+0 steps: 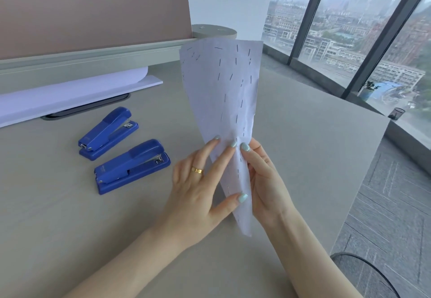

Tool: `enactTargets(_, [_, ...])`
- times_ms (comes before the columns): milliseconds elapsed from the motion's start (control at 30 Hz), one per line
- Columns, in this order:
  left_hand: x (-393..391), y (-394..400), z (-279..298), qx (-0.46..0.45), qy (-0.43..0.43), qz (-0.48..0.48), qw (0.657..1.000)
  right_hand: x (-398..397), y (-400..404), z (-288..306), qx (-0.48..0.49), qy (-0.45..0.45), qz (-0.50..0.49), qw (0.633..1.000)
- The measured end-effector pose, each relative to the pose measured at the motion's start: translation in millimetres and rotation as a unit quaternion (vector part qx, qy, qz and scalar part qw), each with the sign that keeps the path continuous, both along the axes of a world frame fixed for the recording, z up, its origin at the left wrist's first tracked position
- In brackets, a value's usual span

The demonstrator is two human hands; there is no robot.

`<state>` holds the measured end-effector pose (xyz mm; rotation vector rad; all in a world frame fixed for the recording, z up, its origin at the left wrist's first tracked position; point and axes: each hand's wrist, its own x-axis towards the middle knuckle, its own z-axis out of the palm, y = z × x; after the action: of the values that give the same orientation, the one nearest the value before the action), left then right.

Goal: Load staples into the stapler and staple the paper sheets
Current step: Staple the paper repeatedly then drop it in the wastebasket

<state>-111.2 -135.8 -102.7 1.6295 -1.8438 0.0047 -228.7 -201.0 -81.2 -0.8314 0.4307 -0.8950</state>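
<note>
I hold white paper sheets (221, 92) upright above the desk, their surface dotted with several staples. My left hand (200, 185) grips the lower part from the left, thumb in front. My right hand (263, 181) pinches the same sheets from the right. Two blue staplers lie shut on the desk to the left: the nearer stapler (131, 166) beside my left hand, and the farther stapler (108, 132) behind it.
The beige desk (303, 146) ends at an angled right edge. A ream of white paper (77, 94) lies at the back left under a partition (93, 6). A round grey base (214, 32) stands behind the sheets. Windows (349, 41) fill the right side.
</note>
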Motion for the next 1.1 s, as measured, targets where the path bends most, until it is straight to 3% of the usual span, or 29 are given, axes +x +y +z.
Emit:
enactTargets(167, [-39, -12, 25, 0.010, 0.198, -0.095, 0.976, -15, 2, 6, -0.014, -0.029, -0.060, 0.998])
enactTargets(367, [-104, -33, 52, 0.007, 0.366, -0.163, 0.916, -62, 0, 29, -0.077, -0.048, -0.158, 0.983])
enactTargets(533, [-135, -46, 72, 0.022, 0.488, -0.210, 0.847, -112, 10, 51, -0.119, -0.046, -0.224, 0.966])
enactTargets(600, [-140, -49, 77, 0.034, 0.522, -0.196, 0.829, -134, 12, 53, -0.159, 0.047, -0.336, 0.927])
enactTargets(667, [-144, -53, 80, 0.074, 0.557, -0.197, 0.804, -161, 7, 52, -0.154, 0.146, -0.488, 0.847])
enactTargets(733, [-149, -56, 84, 0.118, 0.567, -0.209, 0.788, -194, -1, 48, -0.115, 0.206, -0.558, 0.795])
enactTargets(767, [-151, -57, 85, 0.136, 0.563, -0.219, 0.785, -212, -4, 45, -0.092, 0.227, -0.559, 0.792])
enactTargets(933, [-181, -81, 76, 0.252, 0.521, -0.236, 0.780, -280, -5, 19, 0.049, 0.193, -0.434, 0.879])
enactTargets(1100, [-240, -118, 36, 0.414, 0.448, -0.180, 0.772, -335, 2, -34, 0.136, 0.190, -0.537, 0.811])
